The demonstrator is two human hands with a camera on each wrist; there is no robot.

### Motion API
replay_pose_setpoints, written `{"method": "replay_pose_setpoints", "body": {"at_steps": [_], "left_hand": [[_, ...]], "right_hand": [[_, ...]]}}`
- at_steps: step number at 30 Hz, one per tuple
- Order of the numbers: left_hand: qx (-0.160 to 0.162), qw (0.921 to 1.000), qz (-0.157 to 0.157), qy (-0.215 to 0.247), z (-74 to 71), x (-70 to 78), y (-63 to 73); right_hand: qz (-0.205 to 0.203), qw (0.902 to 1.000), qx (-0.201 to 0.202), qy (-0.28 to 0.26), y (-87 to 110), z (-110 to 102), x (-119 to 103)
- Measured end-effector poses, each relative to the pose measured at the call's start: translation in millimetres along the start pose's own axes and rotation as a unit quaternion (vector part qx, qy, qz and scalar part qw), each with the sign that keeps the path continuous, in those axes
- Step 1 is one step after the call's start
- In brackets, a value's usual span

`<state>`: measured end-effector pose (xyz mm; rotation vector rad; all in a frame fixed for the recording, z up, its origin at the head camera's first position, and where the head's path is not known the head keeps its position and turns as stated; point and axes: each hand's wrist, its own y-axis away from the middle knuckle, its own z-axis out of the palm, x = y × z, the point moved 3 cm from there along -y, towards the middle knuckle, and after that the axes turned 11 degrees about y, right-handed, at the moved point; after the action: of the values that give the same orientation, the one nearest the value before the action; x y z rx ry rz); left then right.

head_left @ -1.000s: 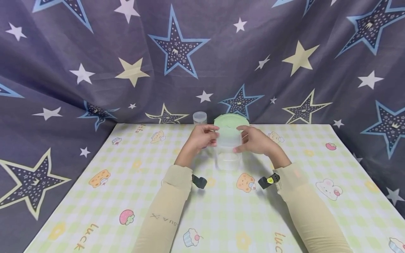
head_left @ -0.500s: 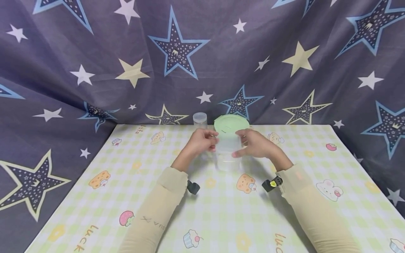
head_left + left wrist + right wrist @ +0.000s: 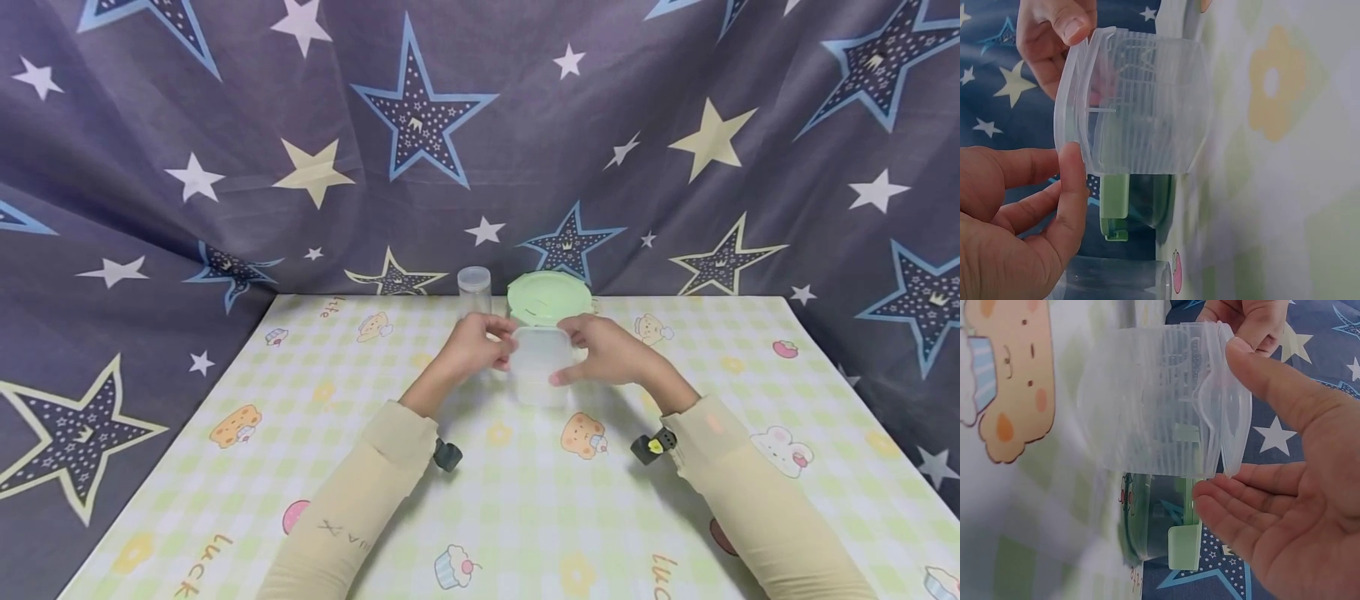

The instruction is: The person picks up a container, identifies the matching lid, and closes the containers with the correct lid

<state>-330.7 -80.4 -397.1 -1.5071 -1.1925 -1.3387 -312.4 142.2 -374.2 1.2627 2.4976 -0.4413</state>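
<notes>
A clear plastic food box [image 3: 542, 393] stands on the table, with a translucent lid [image 3: 540, 343] at its top. In the left wrist view the lid [image 3: 1067, 103] lies along the box's rim; whether it is fully seated I cannot tell. My left hand [image 3: 477, 344] pinches the lid's left edge between thumb and fingers. On the other side, my right hand [image 3: 609, 353] grips the lid, thumb at the near corner and fingers farther back. The ribbed wall of the box [image 3: 1147, 406] shows in the right wrist view.
Behind the box stands a round container with a green lid [image 3: 550, 297], its clip [image 3: 1185, 547] showing in the right wrist view. A clear jar [image 3: 474, 287] is to its left. A star-patterned curtain [image 3: 315, 100] hangs behind the table's checked cloth [image 3: 495, 517].
Both hands have come down and slightly nearer with the lid, bringing it lower over the box. The forearms have spread apart. The green-lidded container and the jar stay put.
</notes>
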Motion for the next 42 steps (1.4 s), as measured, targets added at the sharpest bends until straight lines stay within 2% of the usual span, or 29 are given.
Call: {"method": "replay_pose_setpoints", "body": {"at_steps": [7, 15, 24, 42], "left_hand": [[-0.002, 0.9997, 0.009, -0.021, 3.1, -1.6, 2.8], [-0.009, 0.9996, -0.007, -0.026, 5.0, 0.6, 6.0], [-0.008, 0.9995, -0.017, -0.026, 6.5, -0.6, 7.3], [-0.013, 0.9996, -0.015, -0.022, 6.0, -3.9, 4.6]], "right_hand": [[-0.003, 1.0000, 0.004, 0.004, 2.7, 2, 1], [-0.005, 1.0000, -0.004, -0.007, 6.3, 3, 5], [-0.001, 0.9998, -0.016, -0.015, 6.6, 3, 5], [-0.014, 0.9993, -0.024, -0.025, 2.6, 7, 11]]}}
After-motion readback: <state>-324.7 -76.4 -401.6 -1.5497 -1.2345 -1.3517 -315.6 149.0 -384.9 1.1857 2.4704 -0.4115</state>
